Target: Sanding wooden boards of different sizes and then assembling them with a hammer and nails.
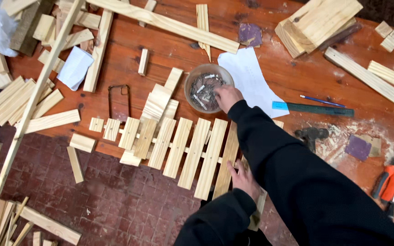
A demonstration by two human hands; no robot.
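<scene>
A row of pale wooden slats (178,146) lies joined across thin cross strips at the edge of a red-brown wooden table (297,73). My left hand (244,178) presses flat on the slats at the right end of the row. My right hand (227,97) reaches into a round clear bowl (192,84) full of small metal nails, fingers bunched down among them. Whether it holds a nail is hidden. Both arms wear black sleeves.
Loose wood offcuts (28,98) and long strips (33,109) litter the table's left. A white paper sheet (251,77), ruler (315,108), blue pen (322,100), sandpaper piece (357,146), orange-handled pliers (388,182) and stacked boards (318,23) lie right. A dark red tiled floor (115,200) is below.
</scene>
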